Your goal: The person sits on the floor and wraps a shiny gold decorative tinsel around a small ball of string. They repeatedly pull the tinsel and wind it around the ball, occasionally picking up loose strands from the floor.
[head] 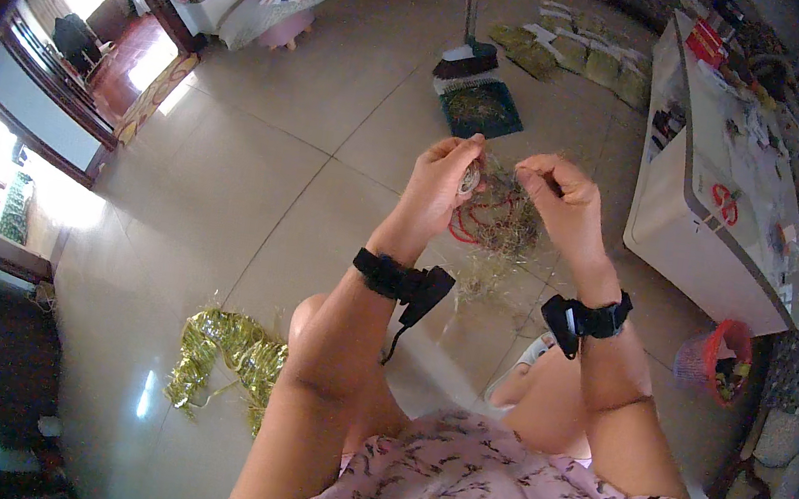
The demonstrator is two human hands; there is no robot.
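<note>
My left hand [441,179] is closed around a small pale roll [467,180], perhaps tape or cord, with the thumb on top. A short gap to the right, my right hand [565,196] has its thumb and index finger pinched together; whether something thin is between them cannot be made out. Below and between both hands lies a loose heap of tinsel scraps [512,226] with a red cord [464,229] in it. A gold tinsel garland [231,348] rests on the tiled floor at the lower left.
Beyond my hands are a broom [467,61] and a green dustpan [480,109] holding scraps. Bundles of greenish tinsel [584,54] lie farther back. On the right stands a white table [702,251] bearing red-handled scissors [725,204], with a red basket [725,361] beside it.
</note>
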